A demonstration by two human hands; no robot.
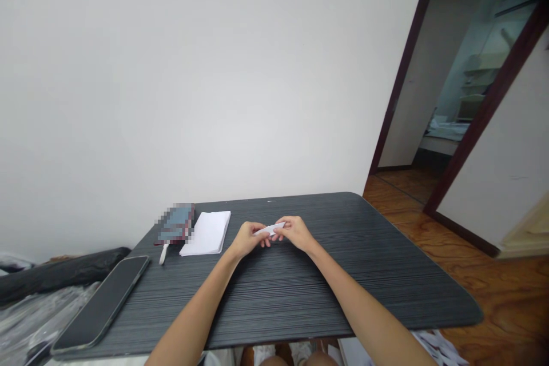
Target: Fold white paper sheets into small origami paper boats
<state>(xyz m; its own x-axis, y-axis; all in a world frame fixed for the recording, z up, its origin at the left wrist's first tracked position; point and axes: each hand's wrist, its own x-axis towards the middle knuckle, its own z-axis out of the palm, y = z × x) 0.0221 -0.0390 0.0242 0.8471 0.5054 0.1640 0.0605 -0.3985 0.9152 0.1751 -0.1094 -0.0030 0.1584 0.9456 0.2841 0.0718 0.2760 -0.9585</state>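
A small strip of folded white paper [271,229] is pinched between both hands above the middle of the dark table. My left hand [249,237] grips its left end with thumb and fingers. On its right end, my right hand [294,231] closes in the same way. The fingers cover both ends of the paper, so only its middle and upper edge show. A stack of white paper sheets [207,233] lies on the table to the left of my left hand.
Left of the sheets lies a blurred-out flat object [175,224], with a white stick-like item [163,254] by it. A phone [105,300] rests at the table's left edge. The dark table [386,274] meets a white wall behind; a doorway [412,86] stands at the right.
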